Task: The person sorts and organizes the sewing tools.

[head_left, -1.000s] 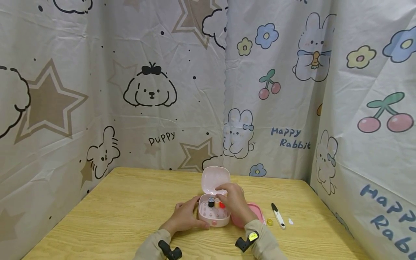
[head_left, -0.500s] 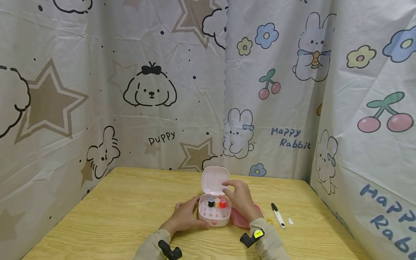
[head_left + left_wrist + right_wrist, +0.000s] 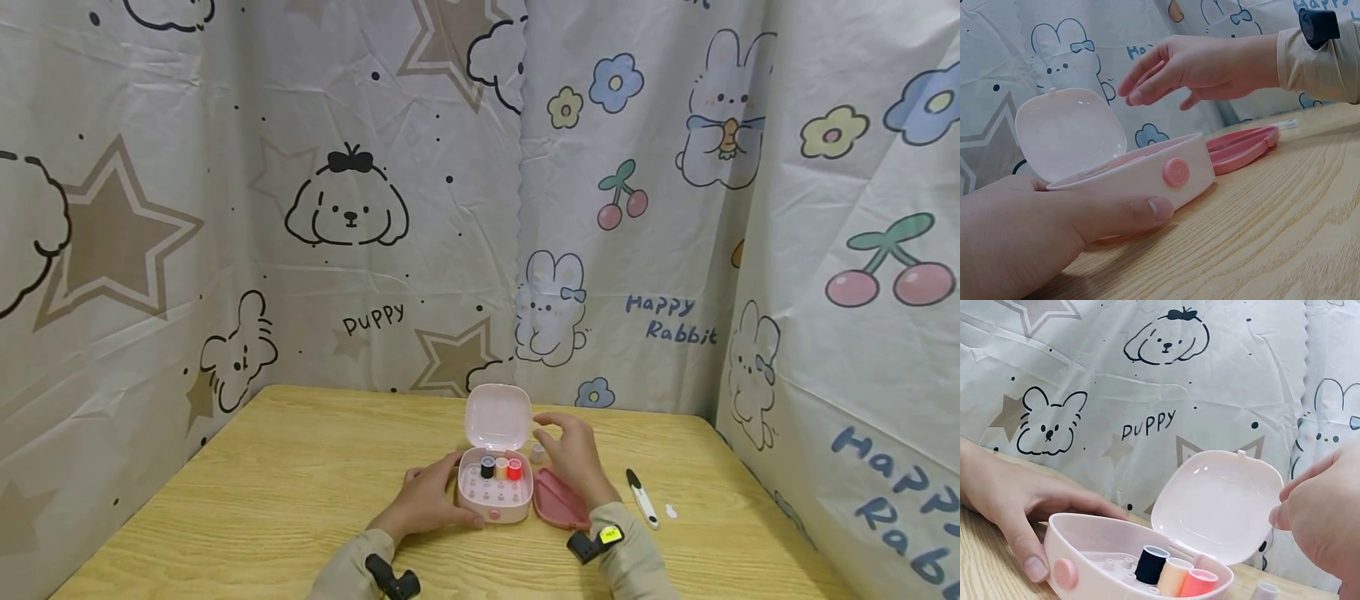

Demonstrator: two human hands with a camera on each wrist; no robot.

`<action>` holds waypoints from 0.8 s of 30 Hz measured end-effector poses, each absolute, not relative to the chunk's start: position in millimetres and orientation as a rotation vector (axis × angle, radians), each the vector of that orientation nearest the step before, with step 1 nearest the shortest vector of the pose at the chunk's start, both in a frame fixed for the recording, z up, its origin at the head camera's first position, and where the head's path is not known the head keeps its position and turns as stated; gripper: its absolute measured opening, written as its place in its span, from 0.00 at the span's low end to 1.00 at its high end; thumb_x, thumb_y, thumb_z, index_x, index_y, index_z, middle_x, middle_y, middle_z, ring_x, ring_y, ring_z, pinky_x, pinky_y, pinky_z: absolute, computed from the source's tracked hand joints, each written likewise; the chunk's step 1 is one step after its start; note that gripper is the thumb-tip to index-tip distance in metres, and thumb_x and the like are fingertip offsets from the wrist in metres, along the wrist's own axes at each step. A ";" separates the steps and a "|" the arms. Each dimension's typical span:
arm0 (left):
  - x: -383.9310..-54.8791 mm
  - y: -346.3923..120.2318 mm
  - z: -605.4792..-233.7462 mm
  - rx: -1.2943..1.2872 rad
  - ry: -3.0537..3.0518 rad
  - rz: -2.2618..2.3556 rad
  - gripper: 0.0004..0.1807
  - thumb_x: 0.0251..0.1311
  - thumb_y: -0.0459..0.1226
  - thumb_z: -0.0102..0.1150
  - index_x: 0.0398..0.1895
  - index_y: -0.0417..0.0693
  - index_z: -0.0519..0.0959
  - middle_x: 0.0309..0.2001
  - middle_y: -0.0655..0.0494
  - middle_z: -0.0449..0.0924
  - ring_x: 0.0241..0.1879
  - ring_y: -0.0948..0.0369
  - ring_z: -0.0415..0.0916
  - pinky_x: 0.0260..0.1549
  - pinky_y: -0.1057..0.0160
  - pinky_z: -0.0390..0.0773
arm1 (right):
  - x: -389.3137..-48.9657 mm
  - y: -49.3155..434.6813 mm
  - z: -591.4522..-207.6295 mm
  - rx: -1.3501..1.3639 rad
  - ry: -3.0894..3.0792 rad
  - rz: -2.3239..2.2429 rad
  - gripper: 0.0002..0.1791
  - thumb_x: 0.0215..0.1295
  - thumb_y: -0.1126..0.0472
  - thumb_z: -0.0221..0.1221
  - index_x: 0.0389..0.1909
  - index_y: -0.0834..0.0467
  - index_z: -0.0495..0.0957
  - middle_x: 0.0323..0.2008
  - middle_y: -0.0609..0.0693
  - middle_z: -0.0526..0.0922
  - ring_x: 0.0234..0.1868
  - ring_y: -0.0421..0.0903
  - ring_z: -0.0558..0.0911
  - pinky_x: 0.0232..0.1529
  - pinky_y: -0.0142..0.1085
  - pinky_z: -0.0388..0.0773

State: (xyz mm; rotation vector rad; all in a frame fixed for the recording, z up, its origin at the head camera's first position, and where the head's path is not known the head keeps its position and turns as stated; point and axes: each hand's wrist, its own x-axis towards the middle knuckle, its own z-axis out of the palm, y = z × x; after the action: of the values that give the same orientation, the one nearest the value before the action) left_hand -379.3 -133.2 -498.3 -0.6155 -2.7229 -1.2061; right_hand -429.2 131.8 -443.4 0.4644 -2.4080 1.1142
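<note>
The box (image 3: 513,512) stands lid-up on the worktop (image 3: 300,500); the right hand (image 3: 573,450) has just drawn off to its right, empty, thumb and fingers parted, leaving the black spool (image 3: 487,468), peach spool (image 3: 501,468) and red spool (image 3: 514,470) unheld. They stand upright in the far part, near pegs (image 3: 487,497) bare, so it looks partly filled. The left hand (image 3: 427,496) grips its left side; what seems a pale spool (image 3: 537,453) stands by the right hand.
</note>
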 end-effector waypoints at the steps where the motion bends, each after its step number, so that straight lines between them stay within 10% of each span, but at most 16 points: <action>1: -379.3 -133.2 -498.1 -0.616 -2.722 -1.210 0.62 0.39 0.61 0.83 0.77 0.48 0.65 0.72 0.52 0.70 0.70 0.50 0.67 0.58 0.38 0.54 | -430.0 133.4 -444.7 0.457 -2.406 1.122 0.12 0.66 0.68 0.68 0.50 0.62 0.87 0.49 0.56 0.88 0.58 0.60 0.82 0.62 0.58 0.72; 24: -380.6 -132.3 -501.8 -0.611 -2.714 -1.223 0.63 0.37 0.63 0.83 0.77 0.50 0.65 0.72 0.53 0.71 0.69 0.51 0.68 0.58 0.39 0.54 | -442.9 153.1 -477.4 0.253 -2.545 1.092 0.10 0.63 0.64 0.70 0.45 0.59 0.87 0.48 0.55 0.87 0.52 0.57 0.82 0.54 0.55 0.76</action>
State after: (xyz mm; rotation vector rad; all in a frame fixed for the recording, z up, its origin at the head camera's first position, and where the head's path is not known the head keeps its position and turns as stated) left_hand -380.6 -132.3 -501.8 -0.6109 -2.7139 -1.2235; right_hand -442.9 153.1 -477.4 0.2531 -2.5449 1.0925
